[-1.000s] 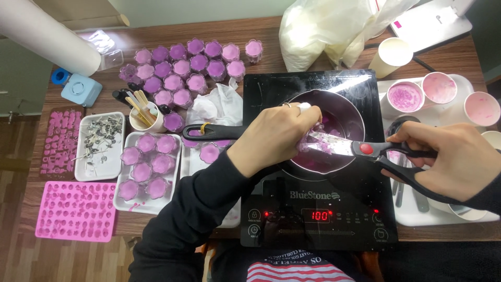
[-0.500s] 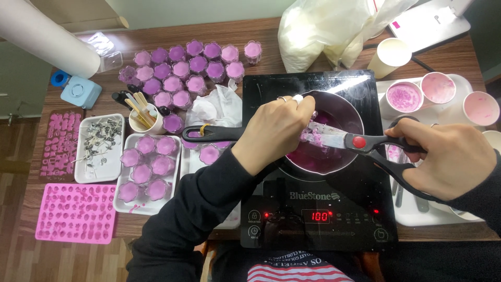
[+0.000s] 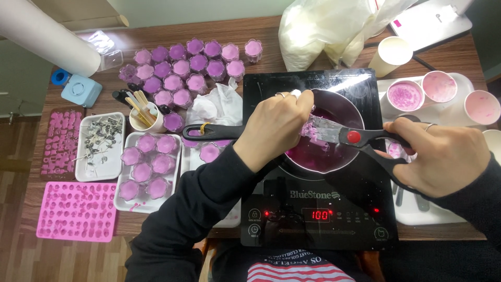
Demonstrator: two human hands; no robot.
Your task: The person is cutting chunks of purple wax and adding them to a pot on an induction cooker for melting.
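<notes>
My left hand (image 3: 274, 128) hovers over the small black pot (image 3: 344, 107) on the black induction cooker (image 3: 313, 209), gripping a small clear cup (image 3: 309, 125) smeared with purple wax. My right hand (image 3: 443, 156) holds black-handled scissors (image 3: 360, 138) with a red pivot; their wax-caked blades reach into the cup my left hand holds. Melted purple wax (image 3: 318, 154) fills the pot. The pot's long black handle (image 3: 214, 131) sticks out to the left under my left wrist.
Several purple-filled candle cups (image 3: 188, 68) stand behind; more sit on a white tray (image 3: 148, 164). Pink silicone moulds (image 3: 75, 211) and a tray of wicks (image 3: 99, 146) lie left. Stained paper cups (image 3: 438, 89) on a white tray and a big plastic bag (image 3: 323, 28) are at the right rear.
Both hands have shifted slightly up and left over the pot. The scissors have moved with them, their blades working further into the cup.
</notes>
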